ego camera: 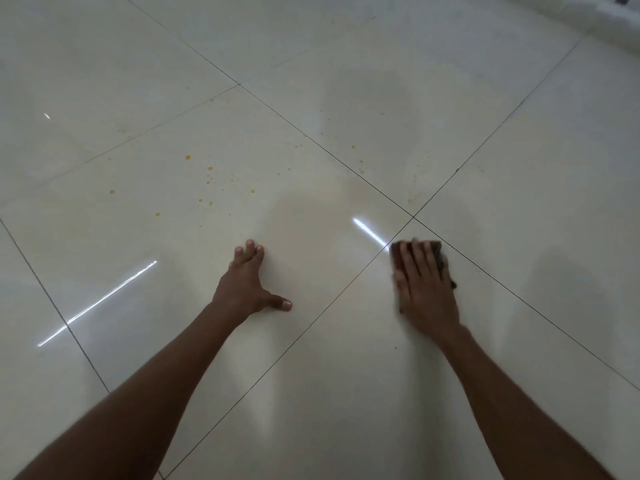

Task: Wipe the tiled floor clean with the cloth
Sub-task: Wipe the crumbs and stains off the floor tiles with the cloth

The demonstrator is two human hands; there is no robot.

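A glossy cream tiled floor (346, 393) fills the view. My right hand (424, 289) lies flat with straight fingers on a dark reddish-grey cloth (439, 252), pressing it to the floor near a tile joint; most of the cloth is hidden under the hand, and both look blurred. My left hand (247, 280) rests on the floor with fingers spread and thumb out, holding nothing. Small orange-yellow spots (209, 183) are scattered on the tile ahead of the left hand, and a few more spots (360, 164) lie across the joint to the right.
Dark grout lines (329, 150) cross the floor diagonally. Bright light streaks (104, 299) reflect off the tiles. A pale wall base (595, 19) runs along the top right corner.
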